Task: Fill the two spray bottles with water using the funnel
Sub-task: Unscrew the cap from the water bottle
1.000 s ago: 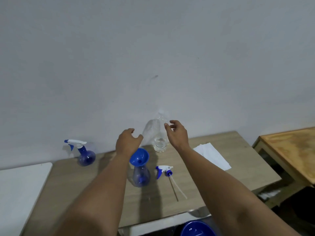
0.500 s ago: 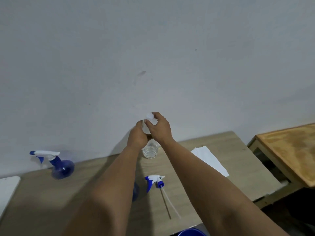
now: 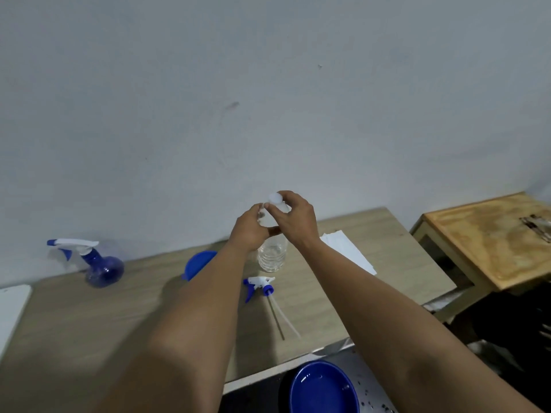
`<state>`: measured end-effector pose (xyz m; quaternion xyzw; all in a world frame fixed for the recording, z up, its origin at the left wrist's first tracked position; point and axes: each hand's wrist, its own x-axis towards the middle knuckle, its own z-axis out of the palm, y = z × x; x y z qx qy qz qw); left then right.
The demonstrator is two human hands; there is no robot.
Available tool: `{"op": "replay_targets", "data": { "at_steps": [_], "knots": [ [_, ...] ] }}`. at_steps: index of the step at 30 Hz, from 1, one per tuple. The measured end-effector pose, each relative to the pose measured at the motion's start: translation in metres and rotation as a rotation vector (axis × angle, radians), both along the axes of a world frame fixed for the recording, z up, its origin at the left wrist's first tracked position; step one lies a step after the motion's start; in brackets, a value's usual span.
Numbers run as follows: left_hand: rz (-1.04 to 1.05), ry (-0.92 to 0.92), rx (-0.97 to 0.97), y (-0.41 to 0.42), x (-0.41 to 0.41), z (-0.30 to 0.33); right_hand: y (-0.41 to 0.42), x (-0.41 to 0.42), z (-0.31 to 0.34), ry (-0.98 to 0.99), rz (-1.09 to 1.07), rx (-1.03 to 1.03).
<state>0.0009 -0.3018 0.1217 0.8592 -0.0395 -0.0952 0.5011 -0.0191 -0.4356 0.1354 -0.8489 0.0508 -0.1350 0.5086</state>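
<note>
My left hand is wrapped round the neck of the clear water bottle standing on the wooden table, while my right hand pinches its white cap. My left forearm covers most of the blue funnel and whatever it sits in. One spray bottle stands far left by the wall; a loose spray head with its tube lies just before the water bottle, white paper to its right, and a blue bowl below the table edge.
</note>
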Motion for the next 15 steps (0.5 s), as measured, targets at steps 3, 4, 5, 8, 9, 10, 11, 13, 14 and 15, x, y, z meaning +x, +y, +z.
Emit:
{"op": "replay_targets", "data": {
  "at_steps": [3,4,5,8,9,10,11,13,14,15],
  "knots": [
    [0.004,0.029,0.014,0.003,-0.014,0.001,0.000,-0.012,0.005,0.000,-0.004,-0.025],
    [0.006,0.040,0.023,0.005,-0.017,0.001,0.001,-0.014,0.006,0.000,-0.012,-0.035],
    [0.006,0.050,0.034,0.007,-0.019,0.002,0.003,-0.016,0.007,-0.002,-0.017,-0.041],
    [0.016,0.062,0.051,0.012,-0.022,0.002,0.008,-0.017,0.008,-0.010,0.007,-0.034],
    [0.016,0.065,0.051,0.013,-0.022,0.002,0.009,-0.016,0.008,-0.016,0.021,-0.029],
    [0.013,0.067,0.051,0.014,-0.022,0.002,0.009,-0.015,0.007,-0.019,0.033,-0.025],
    [0.009,0.068,0.054,0.014,-0.021,0.002,0.008,-0.014,0.006,-0.017,0.048,-0.016],
    [0.006,0.066,0.057,0.013,-0.020,0.001,0.002,-0.010,0.006,-0.002,0.102,0.022],
    [0.006,0.063,0.054,0.013,-0.019,0.000,-0.002,-0.007,0.007,0.006,0.137,0.043],
    [0.005,0.060,0.051,0.013,-0.018,0.000,-0.005,-0.005,0.008,0.015,0.175,0.059]
  ]
}}
